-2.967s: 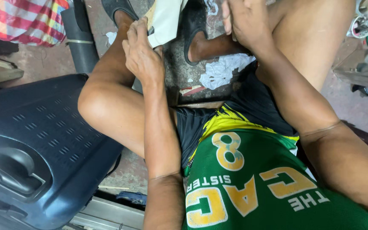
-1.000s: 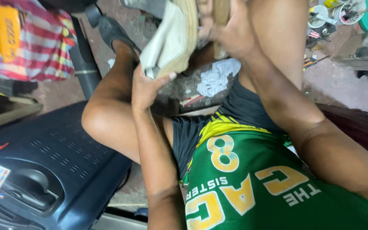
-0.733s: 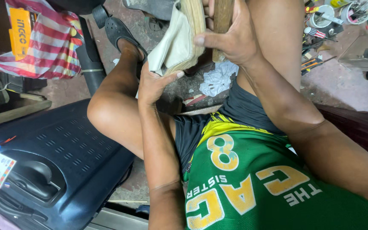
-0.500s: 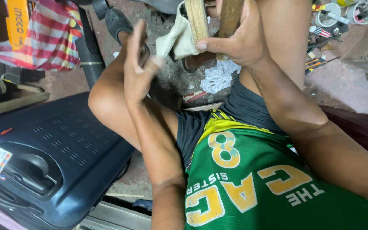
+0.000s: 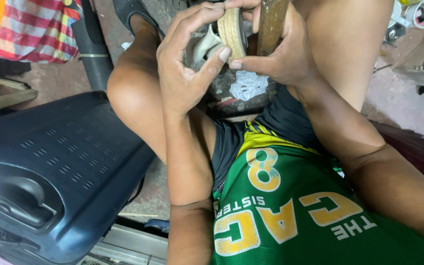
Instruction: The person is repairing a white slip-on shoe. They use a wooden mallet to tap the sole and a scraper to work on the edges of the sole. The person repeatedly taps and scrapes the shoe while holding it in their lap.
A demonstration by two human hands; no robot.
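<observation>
Here, at the top centre of the frame, both hands close on a pale shoe sole (image 5: 232,30) held edge-up, likely so its rim faces the eyes. The left hand (image 5: 185,73) pinches it between thumb and fingers; the right hand (image 5: 283,54) clamps it against a wooden block (image 5: 272,24). A dark suitcase (image 5: 55,172) lies lower left.

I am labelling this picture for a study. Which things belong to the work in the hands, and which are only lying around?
In the work:
- left hand, fingers on the sole
- right hand, gripping the sole and stick
- pale sole
- wooden stick

Lying around:
- dark suitcase
- striped bag
- crumpled paper
- black pipe
</observation>
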